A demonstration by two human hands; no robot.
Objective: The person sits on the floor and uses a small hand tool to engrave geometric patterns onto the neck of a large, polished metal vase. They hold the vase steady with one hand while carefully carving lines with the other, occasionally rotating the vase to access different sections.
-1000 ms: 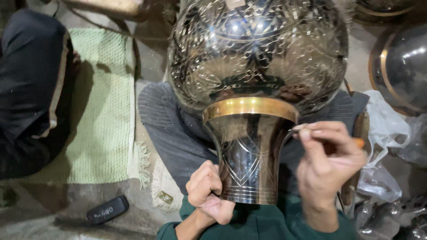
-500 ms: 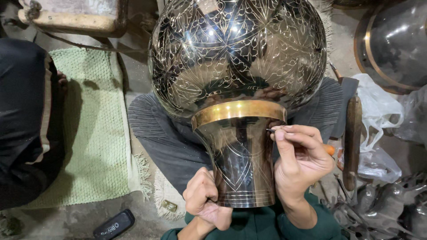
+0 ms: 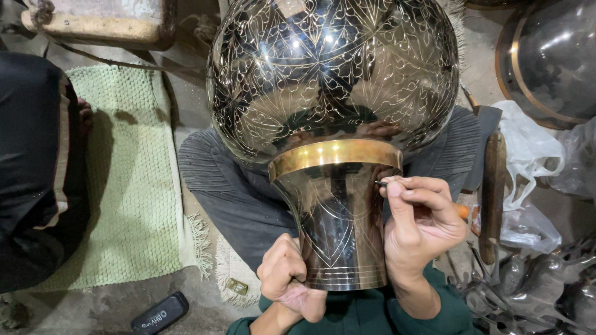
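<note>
Nearest, the left hand (image 3: 287, 278) is curled w/ fingers pressed together against the lower left side of the vase (image 3: 335, 124), bracing its narrow end close to the body. Right hand (image 3: 422, 226) sits on the other side of the neck, fingers pinched tight on a thin engraving tool (image 3: 383, 183); the metal tip touches the dark neck just under the brass band (image 3: 335, 156), and an orange bit of the handle shows behind the hand. Vase lies across the lap on grey trousers (image 3: 217, 186), narrow end toward the person, big round belly further away, shiny dark metal w/ fine leaf and petal lines cut all over. Left of the legs: green mat (image 3: 130, 186), a small black case (image 3: 160, 313) on the floor, another person's dark sleeve (image 3: 34, 167). Right side: wooden-handled tool (image 3: 495, 186), white plastic bag (image 3: 528, 149), then another dark round pot (image 3: 552, 62) far right.
</note>
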